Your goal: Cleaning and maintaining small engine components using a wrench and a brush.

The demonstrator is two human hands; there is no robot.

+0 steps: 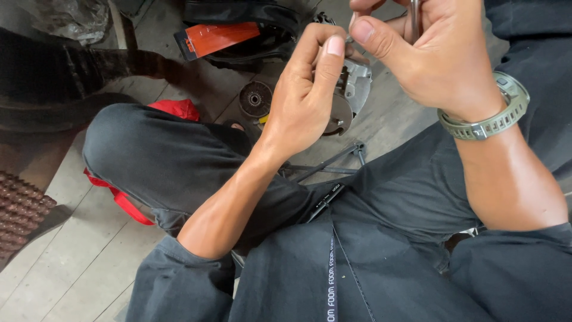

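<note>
At upper centre we see a flat orange package card [217, 37] with a black end, lying tilted on a black bag [262, 24]. At upper left we see a crumpled clear plastic wrapper [65, 18].

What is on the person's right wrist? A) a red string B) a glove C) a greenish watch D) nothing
C: a greenish watch wraps the wrist just below the right hand, and that arm shows no string and no glove.

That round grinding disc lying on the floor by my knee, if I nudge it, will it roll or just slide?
The grinding disc lies flat on the plank floor, so it would probably slide, not roll. It looks rigid and fairly thin, likely light. Its abrasive face probably gives good grip.
</note>
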